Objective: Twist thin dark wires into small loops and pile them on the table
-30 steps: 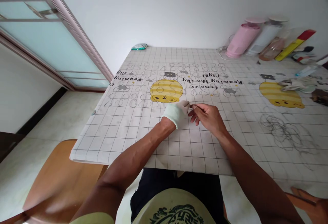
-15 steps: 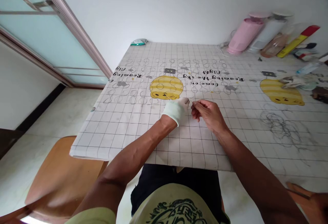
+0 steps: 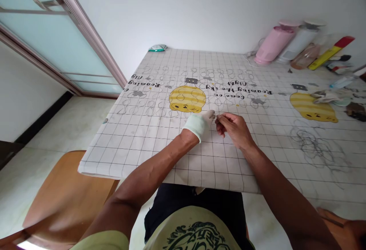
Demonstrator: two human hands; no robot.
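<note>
My left hand (image 3: 203,121), in a white glove with a pale green cuff, rests low over the checked tablecloth (image 3: 160,147) with its fingers bent together. Just to its right, my bare right hand (image 3: 233,126) has thumb and forefinger pinched. Anything between the fingertips of either hand is too fine to make out. Beyond both hands, rows of thin dark looped strands (image 3: 151,107) lie on the cloth, some across a printed yellow striped bear (image 3: 187,98). A loose tangle of dark strands (image 3: 313,143) lies farther right.
At the back right stand a pink cylinder (image 3: 274,44), a white cylinder (image 3: 299,44), a bottle (image 3: 305,57) and a yellow-and-red box (image 3: 331,53). A crumpled pale cloth (image 3: 328,95) lies before them. A green-and-white packet (image 3: 158,48) sits at the far left corner. A wooden chair (image 3: 63,192) stands left.
The view has shifted slightly. My left fingers reach a little farther forward and right, while my right hand keeps its pinch beside them.
</note>
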